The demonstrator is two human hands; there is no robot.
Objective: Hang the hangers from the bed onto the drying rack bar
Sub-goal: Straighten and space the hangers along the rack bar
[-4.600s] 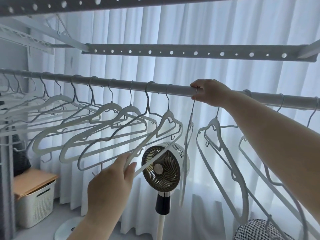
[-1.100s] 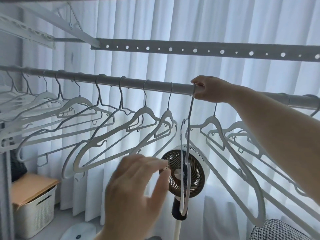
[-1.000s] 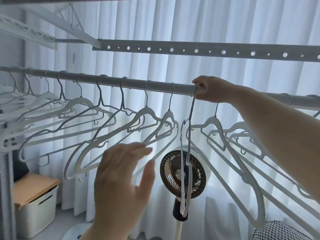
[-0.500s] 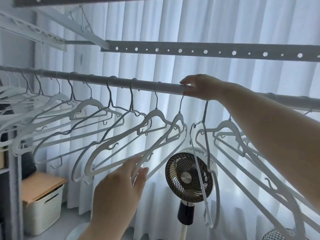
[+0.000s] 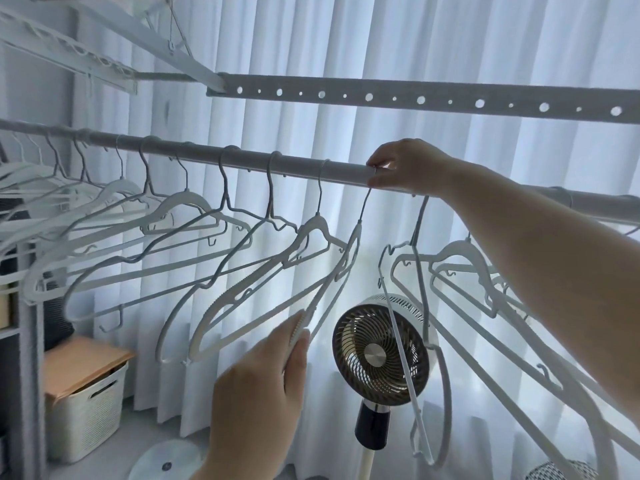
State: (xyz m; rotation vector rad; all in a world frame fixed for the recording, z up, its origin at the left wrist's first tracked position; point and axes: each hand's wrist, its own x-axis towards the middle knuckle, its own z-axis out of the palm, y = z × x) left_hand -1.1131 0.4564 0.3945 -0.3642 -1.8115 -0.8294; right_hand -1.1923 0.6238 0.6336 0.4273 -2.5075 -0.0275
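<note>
A white hanger (image 5: pixel 354 244) hangs tilted from the drying rack bar (image 5: pixel 242 161), near the bar's middle; its hook meets the bar right at the right hand (image 5: pixel 408 168), whose grip is closed, finger above and thumb below, round the bar at that spot; the left hand (image 5: pixel 259 386) pinches the hanger's ribbed lower arm between its fingertips; more hangers (image 5: pixel 187 202) crowd the bar on both sides; behind stand a fan (image 5: pixel 379 355), a pale curtain (image 5: pixel 450 46) and, bottom left, a white basket (image 5: pixel 86 410).
</note>
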